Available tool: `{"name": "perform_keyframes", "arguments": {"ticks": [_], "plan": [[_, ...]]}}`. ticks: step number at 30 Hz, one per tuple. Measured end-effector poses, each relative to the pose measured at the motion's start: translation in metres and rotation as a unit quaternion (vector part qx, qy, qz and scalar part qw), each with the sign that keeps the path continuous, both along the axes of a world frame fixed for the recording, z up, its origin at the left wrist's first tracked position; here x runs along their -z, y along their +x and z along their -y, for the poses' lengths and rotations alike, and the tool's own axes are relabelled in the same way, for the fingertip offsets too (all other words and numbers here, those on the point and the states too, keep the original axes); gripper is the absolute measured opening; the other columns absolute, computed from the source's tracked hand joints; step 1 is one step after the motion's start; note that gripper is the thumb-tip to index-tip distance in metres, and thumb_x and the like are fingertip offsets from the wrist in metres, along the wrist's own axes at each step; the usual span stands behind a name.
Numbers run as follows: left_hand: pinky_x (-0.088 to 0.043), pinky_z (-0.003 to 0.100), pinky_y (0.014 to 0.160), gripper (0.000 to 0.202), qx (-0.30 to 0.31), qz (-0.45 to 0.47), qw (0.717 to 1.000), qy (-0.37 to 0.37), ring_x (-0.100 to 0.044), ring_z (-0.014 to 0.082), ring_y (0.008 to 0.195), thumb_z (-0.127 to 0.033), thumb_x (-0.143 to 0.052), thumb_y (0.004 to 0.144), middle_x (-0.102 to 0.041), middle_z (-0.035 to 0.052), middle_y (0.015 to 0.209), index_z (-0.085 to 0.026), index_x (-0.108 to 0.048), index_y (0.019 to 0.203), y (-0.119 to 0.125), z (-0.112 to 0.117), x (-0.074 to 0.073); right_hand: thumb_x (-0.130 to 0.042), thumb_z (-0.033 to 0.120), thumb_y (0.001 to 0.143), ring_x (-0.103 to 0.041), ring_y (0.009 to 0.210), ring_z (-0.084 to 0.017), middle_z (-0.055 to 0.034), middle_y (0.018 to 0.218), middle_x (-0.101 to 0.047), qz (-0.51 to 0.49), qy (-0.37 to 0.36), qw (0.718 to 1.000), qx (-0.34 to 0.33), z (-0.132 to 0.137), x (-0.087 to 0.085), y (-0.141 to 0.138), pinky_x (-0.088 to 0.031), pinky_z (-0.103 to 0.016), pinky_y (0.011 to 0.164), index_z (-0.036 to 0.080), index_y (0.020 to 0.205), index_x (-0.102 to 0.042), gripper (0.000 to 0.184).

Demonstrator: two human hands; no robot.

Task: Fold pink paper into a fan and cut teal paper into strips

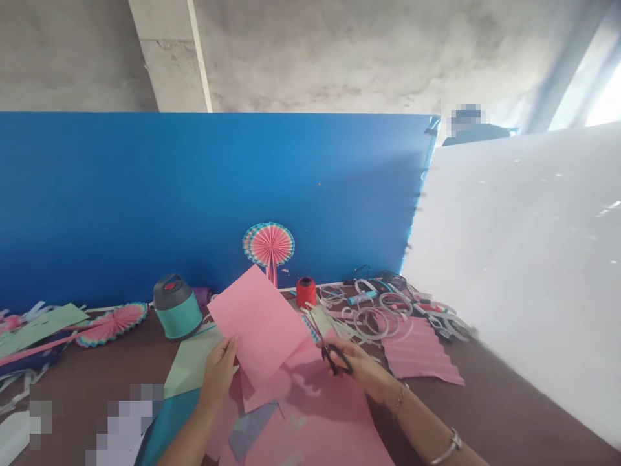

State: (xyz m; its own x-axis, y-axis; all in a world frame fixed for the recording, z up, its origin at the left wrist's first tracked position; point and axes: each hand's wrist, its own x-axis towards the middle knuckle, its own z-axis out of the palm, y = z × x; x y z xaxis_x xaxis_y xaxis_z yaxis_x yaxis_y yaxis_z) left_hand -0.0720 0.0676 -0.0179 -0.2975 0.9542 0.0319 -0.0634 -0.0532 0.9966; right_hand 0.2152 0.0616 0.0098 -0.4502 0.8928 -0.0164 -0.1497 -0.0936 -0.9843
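As the left hand [221, 364] pinches a pink sheet [262, 320], right hand [359, 366] gripping scissors [325, 349], pink paper [334, 424] beneath

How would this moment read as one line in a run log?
left hand: holds pink sheet; right hand: holds scissors; upright pleated fan: before blue panel

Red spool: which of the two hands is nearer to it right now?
Right. The right hand, holding scissors, is on the near side of the spool, slightly right; the left hand is farther away, to its left.
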Motion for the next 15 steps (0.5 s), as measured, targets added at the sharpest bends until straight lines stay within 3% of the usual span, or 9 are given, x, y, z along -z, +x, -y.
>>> {"name": "perform_keyframes", "arguments": {"ticks": [9,15], "plan": [[-0.04,0.022,0.05,0.042,0.003,-0.015,1.0,0.009,-0.047,0.0138,0.059,-0.059,-0.059,0.067,-0.049,-0.0017,0.062,-0.017,-0.053,0.064,0.0025,0.0018,-0.0056,-0.068,0.051,0.066,-0.046,0.058,-0.01,0.001,0.067,-0.05,0.063,0.011,0.998,-0.002,0.0049,-0.0048,-0.0036,-0.032,-0.024,0.056,0.014,0.094,-0.063,0.047],[-0.039,0.022,0.051,0.04,0.007,-0.02,1.0,0.005,-0.046,0.0136,0.06,-0.057,-0.057,0.07,-0.05,-0.0012,0.066,-0.017,-0.054,0.069,-0.0002,0.0001,0.0,-0.069,0.052,0.064,-0.044,0.056,-0.008,0.0018,0.065,-0.05,0.072,0.007,0.997,0.003,0.0043,-0.0053,-0.0045,-0.032,-0.022,0.054,0.013,0.096,-0.062,0.051]]}}
